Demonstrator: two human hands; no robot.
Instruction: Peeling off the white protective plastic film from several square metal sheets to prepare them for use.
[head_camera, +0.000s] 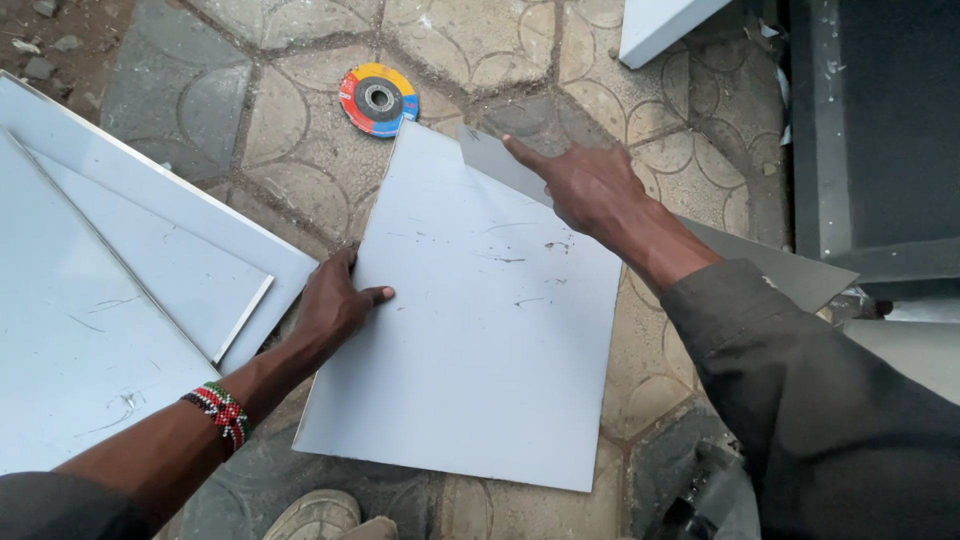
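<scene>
Two hands steady a pale sheet (480, 330) lying flat on the paving (300, 160); left hand (335, 305) grips its left edge, thumb on top, to stop sliding; right hand (585, 185) presses flat-fingered at the far edge, over a grey sheet (780, 265) beneath; disc (377, 98) lies beyond.

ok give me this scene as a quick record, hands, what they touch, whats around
left hand: left hand grips the left edge of the grey sheet
right hand: right hand presses on the sheet's top right corner
beneath: a second sheet shows under it
near: grinding disc on the paved ground
left side: stacked panels
</scene>
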